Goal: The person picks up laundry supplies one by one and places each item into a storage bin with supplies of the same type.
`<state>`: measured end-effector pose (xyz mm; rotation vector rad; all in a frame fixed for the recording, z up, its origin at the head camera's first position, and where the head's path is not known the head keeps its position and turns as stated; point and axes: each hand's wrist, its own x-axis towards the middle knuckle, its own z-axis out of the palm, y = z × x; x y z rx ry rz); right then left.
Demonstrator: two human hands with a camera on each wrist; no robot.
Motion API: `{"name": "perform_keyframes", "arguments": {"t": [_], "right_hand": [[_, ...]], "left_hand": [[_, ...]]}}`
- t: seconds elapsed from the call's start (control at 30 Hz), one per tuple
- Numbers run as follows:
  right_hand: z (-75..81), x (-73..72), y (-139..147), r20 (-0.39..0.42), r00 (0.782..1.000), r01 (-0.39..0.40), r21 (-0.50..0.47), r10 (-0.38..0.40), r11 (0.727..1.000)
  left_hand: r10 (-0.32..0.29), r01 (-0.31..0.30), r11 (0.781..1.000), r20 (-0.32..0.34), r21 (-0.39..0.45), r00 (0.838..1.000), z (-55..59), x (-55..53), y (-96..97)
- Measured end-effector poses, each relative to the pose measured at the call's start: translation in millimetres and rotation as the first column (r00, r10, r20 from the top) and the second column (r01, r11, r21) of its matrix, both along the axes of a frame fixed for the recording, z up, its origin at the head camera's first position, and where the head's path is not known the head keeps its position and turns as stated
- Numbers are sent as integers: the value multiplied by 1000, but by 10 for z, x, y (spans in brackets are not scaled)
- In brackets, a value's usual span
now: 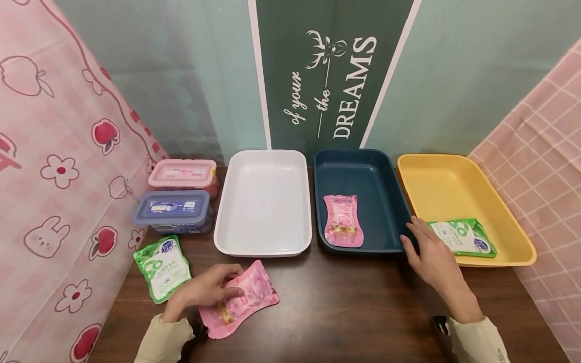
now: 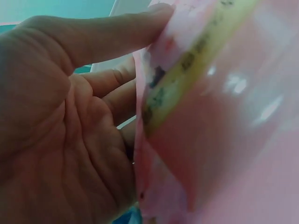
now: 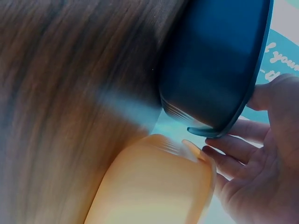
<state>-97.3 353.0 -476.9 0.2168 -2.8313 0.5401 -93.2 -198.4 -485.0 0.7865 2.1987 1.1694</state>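
My left hand (image 1: pixel 211 286) pinches a glossy pink pouch (image 1: pixel 254 295) with a gold band, thumb across its front and fingers behind. In the left wrist view this pouch (image 2: pixel 224 140) fills the right side, close to the palm. My right hand (image 1: pixel 436 259) rests at the near right corner of the dark blue tray (image 1: pixel 381 222), beside the yellow tray (image 1: pixel 472 191). Its fairly straight fingers (image 3: pixel 233 148) touch the rims where the two trays meet. A second pink pouch (image 1: pixel 343 221) lies inside the blue tray, and a green-and-white pouch (image 1: pixel 463 237) inside the yellow one.
Left of the blue tray stands a white tray (image 1: pixel 263 201). Another green-and-white pouch (image 1: pixel 163 269) lies by my left wrist. Behind it are a blue-lidded box (image 1: pixel 172 206) and a pink-lidded box (image 1: pixel 183 174). Curtains border the wooden table (image 1: pixel 345 307) on three sides.
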Motion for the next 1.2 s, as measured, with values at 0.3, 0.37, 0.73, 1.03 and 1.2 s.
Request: {"name": "perform_keyframes", "arguments": {"t": [0.3, 0.37, 0.73, 1.03, 1.2], "right_hand": [[-13, 49, -11, -12, 1000, 12, 7, -12, 1000], [-15, 66, 0, -8, 1000, 4, 20, -4, 1000], [-62, 155, 49, -158, 983, -86, 19, 88, 996], [-107, 229, 59, -284, 940, -182, 59, 191, 982], [-160, 272, 71, -285, 927, -240, 45, 243, 970]], "left_hand": [[-88, 86, 995, 48, 44, 995, -65, 12, 246], [-93, 91, 995, 47, 46, 995, -65, 20, 327], [-34, -1, 982, 185, 190, 982, 3, 115, 830], [-59, -87, 928, 373, 361, 926, 209, 103, 1154], [-71, -136, 896, 438, 423, 896, 349, 30, 1327]]}}
